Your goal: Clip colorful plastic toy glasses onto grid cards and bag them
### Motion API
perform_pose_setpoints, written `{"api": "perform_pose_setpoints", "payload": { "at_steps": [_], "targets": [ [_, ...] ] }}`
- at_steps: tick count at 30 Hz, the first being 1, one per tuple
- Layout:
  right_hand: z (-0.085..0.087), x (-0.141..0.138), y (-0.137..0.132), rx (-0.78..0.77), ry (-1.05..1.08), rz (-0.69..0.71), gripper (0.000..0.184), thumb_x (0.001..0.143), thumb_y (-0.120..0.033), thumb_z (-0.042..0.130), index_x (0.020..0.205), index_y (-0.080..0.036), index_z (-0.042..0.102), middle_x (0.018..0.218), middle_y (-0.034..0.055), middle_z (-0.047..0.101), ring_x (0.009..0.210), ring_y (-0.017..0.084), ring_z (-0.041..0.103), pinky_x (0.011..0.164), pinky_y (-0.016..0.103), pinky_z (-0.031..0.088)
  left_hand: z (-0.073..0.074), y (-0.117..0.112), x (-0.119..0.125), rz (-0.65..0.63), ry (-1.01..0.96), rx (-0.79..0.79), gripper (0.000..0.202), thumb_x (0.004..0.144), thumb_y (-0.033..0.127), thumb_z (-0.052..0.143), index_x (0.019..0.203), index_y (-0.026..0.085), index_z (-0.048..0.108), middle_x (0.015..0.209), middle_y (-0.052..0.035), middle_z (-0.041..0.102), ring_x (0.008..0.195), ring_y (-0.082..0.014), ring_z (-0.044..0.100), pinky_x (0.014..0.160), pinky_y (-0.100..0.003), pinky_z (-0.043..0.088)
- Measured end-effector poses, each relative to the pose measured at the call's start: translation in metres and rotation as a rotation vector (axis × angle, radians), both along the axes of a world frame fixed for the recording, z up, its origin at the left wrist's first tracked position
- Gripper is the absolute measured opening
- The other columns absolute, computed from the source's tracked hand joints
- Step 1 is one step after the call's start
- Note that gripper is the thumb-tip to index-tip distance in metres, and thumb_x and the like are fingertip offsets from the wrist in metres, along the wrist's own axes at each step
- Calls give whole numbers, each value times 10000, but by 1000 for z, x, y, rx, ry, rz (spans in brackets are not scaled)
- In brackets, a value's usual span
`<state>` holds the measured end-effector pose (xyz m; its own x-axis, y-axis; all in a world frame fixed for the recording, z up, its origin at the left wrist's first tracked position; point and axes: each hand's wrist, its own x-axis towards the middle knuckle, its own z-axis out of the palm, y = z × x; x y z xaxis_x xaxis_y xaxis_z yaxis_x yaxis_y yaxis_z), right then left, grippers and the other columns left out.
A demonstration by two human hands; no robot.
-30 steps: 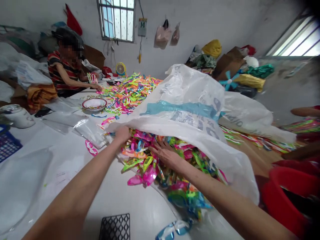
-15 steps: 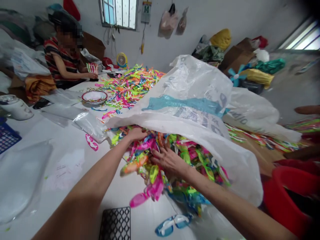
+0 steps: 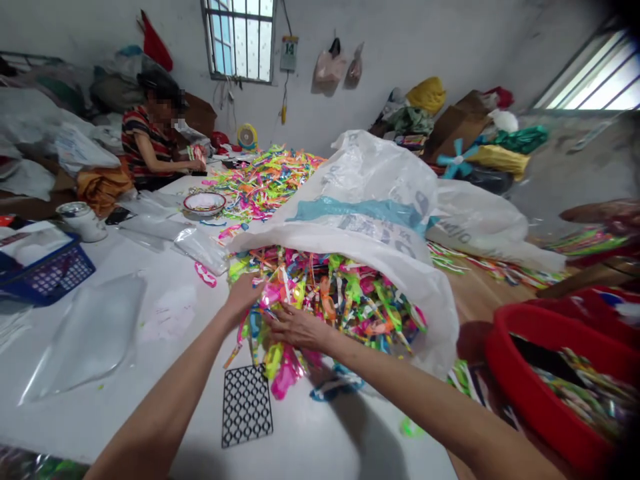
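Note:
A big white woven sack (image 3: pixel 380 200) lies on the white table (image 3: pixel 165 313) with its mouth facing me. A heap of bright plastic toy glasses (image 3: pixel 340 293) spills out of it. My left hand (image 3: pixel 244 293) is closed on a bunch of the glasses at the left edge of the heap. My right hand (image 3: pixel 296 328) lies on the heap's front with its fingers curled over several glasses. Pink and blue glasses hang and lie just below my hands.
A black plastic grid (image 3: pixel 247 405) lies in front of me. A red tub (image 3: pixel 555 380) holds more pieces at the right. At the left are clear bags (image 3: pixel 90 333), a blue basket (image 3: pixel 50 275) and a tin (image 3: pixel 83 221). A person in a striped top (image 3: pixel 147 143) sits at the far end by another coloured pile (image 3: pixel 263 179) and a bowl (image 3: pixel 204 203).
Both hands have pulled the glasses out of the sack toward me. The heap now reaches farther onto the table, close to the black grid.

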<state>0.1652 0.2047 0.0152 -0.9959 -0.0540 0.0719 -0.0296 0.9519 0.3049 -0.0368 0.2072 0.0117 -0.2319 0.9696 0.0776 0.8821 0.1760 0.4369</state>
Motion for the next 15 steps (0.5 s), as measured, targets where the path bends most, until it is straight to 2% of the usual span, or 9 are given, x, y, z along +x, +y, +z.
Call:
{"api": "perform_pose_setpoints", "payload": {
  "at_steps": [2, 4, 6, 7, 9, 11, 13, 15],
  "targets": [
    [4, -18, -9, -24, -17, -26, 254, 907, -162, 493, 1137, -235, 571, 1355, 27, 478, 1211, 214, 439, 1099, 448, 228, 9, -27, -23, 79, 17, 31, 449, 864, 349, 435, 1232, 104, 514, 1257, -152, 555, 1173, -246, 508, 984, -360, 399],
    [10, -24, -16, -64, -28, -55, 334, 900, -129, 487, 1213, -240, 530, 1369, 28, 467, 1254, 228, 395, 1098, 450, 223, 17, -64, -38, 118, 50, 74, 430, 864, 313, 436, 1223, 88, 508, 1257, -161, 541, 1180, -254, 495, 1003, -380, 382],
    [18, -15, -21, -135, -18, -112, 390, 887, -100, 484, 1256, -223, 502, 1380, 60, 455, 1258, 246, 394, 1069, 450, 276, 19, -110, -41, 70, 110, 153, 364, 869, 291, 433, 1166, 110, 540, 1180, -137, 582, 1110, -248, 534, 974, -393, 403],
    [22, -8, -24, -183, 0, -175, 411, 880, -86, 478, 1269, -216, 494, 1376, 80, 457, 1241, 248, 417, 1044, 443, 311, 16, -135, -39, 1, 148, 195, 320, 874, 283, 431, 1123, 127, 560, 1115, -117, 611, 1054, -239, 559, 940, -393, 425],
    [26, 9, -31, -306, 47, -382, 421, 870, -76, 465, 1269, -207, 498, 1326, 103, 501, 1163, 230, 495, 975, 396, 386, 4, -181, -28, -206, 226, 235, 254, 885, 259, 425, 1060, 157, 579, 1008, -80, 644, 967, -219, 585, 875, -385, 455],
    [26, 19, -42, -444, 86, -627, 355, 888, -130, 450, 1224, -204, 535, 1206, 92, 584, 1054, 197, 567, 885, 323, 438, -15, -219, -12, -393, 307, 239, 223, 882, 237, 438, 1030, 167, 590, 974, -73, 654, 946, -220, 589, 848, -391, 466],
    [20, 19, -56, -540, 95, -806, 290, 915, -239, 439, 1175, -212, 564, 1104, 73, 630, 971, 182, 601, 795, 279, 459, -36, -247, 3, -447, 381, 259, 223, 862, 224, 471, 1032, 153, 596, 1022, -105, 648, 990, -249, 578, 852, -416, 467],
    [9, 10, -70, -550, 53, -908, 287, 909, -334, 461, 1141, -209, 575, 1062, 77, 642, 954, 205, 609, 763, 289, 461, -52, -264, 16, -402, 414, 275, 250, 842, 226, 502, 1056, 138, 596, 1091, -139, 627, 1053, -280, 555, 865, -435, 464]
  ]
}}
